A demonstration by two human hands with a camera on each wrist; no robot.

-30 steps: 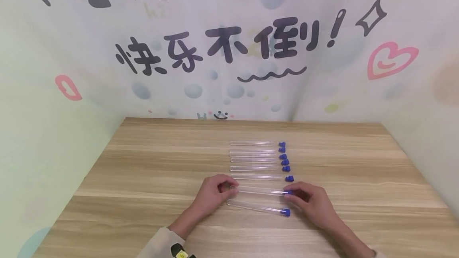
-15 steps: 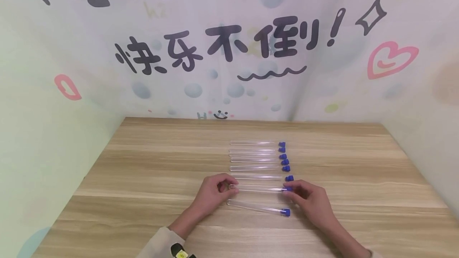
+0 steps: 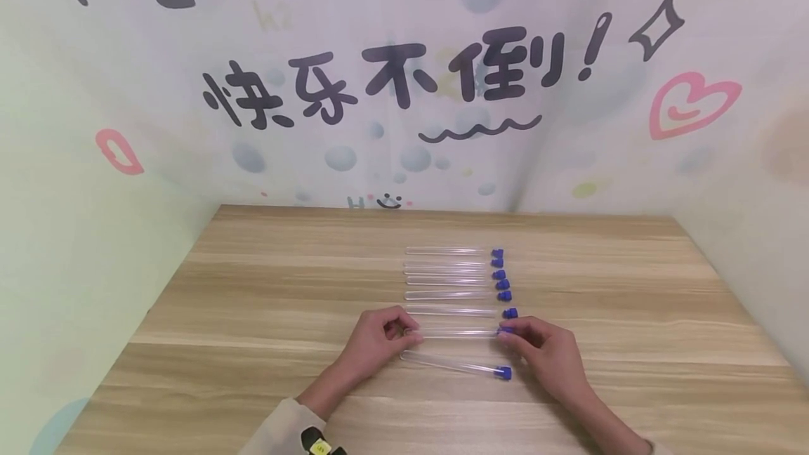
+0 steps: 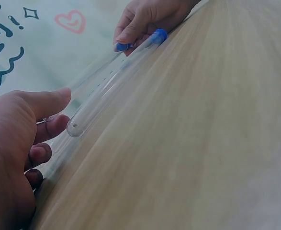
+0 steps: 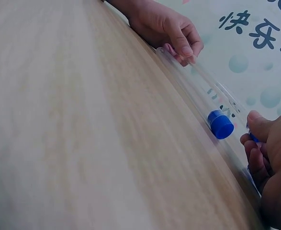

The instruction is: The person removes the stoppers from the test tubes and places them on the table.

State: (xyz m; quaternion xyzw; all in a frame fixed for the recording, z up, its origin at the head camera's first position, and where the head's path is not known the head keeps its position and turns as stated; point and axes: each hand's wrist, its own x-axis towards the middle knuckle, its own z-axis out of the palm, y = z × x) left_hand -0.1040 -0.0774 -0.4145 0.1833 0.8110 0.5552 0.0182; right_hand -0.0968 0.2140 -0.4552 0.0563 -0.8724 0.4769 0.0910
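My left hand point(image 3: 376, 335) pinches the rounded end of a clear test tube point(image 3: 458, 333). At the tube's other end, my right hand point(image 3: 553, 357) pinches a blue cap point(image 3: 505, 330) between thumb and fingers. The fingers partly cover that cap, so how deep it sits cannot be told. Closer to the person lies another test tube point(image 3: 445, 362), with its blue cap point(image 5: 220, 124) fitted in the mouth. Both wrist views show the held tube raised beside this capped one.
Beyond the hands, several clear test tubes point(image 3: 450, 295) lie in parallel on the wooden table point(image 3: 253, 343). Separate blue caps point(image 3: 503, 295) form a column just right of their mouths. A printed cloth point(image 3: 379, 160) hangs behind the table's far edge.
The held test tube's capped end has moved slightly away from the person, leaving the tube nearly level across the view. My right hand shifted a little with it; my left stays about where it was.
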